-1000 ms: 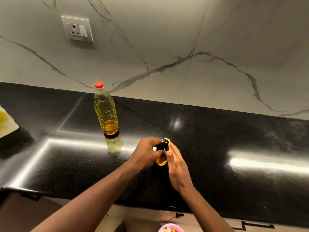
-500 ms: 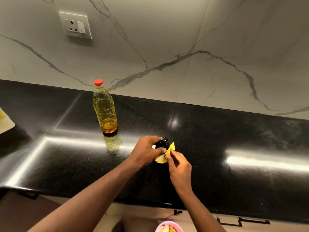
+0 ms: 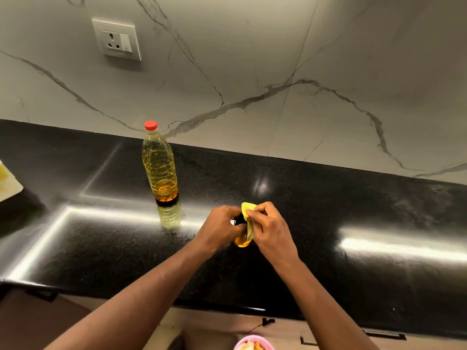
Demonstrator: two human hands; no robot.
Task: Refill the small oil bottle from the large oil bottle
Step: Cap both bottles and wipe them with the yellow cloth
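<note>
As I look down through the head camera, the nearest thing is a pink bowl [image 3: 254, 343] at the bottom edge, below the counter front. Only its rim shows, with something pale inside that I cannot name. Both bare forearms reach forward over the black counter [image 3: 353, 223].

The left hand [image 3: 222, 229] is curled round the small bottle [image 3: 242, 240] and grips it from the left side. The small bottle is upright between the two hands, over the front half of the counter. I see amber oil low in it and a dark top [image 3: 237, 220] beside the left fingers. The right hand [image 3: 271, 231] pinches a yellow piece [image 3: 246, 210] with thumb and fingertips, just at the top of the small bottle. This piece is thin and soft and hangs down along the bottle's right side. Whether it is cloth or plastic I cannot tell.

Further back and to the left, well apart from the hands, the big bottle [image 3: 159, 168] stands upright on the counter. Its red cap [image 3: 151, 125] is on. It is clear plastic with yellow oil, and its reflection lies on the shiny stone before it. At the far left edge a pale board [image 3: 7, 183] lies on the counter, cut by the frame.

Behind all rises the marble wall [image 3: 252, 72] with grey veins, and a white socket [image 3: 116, 40] is set in it, above the big bottle and to its left.
</note>
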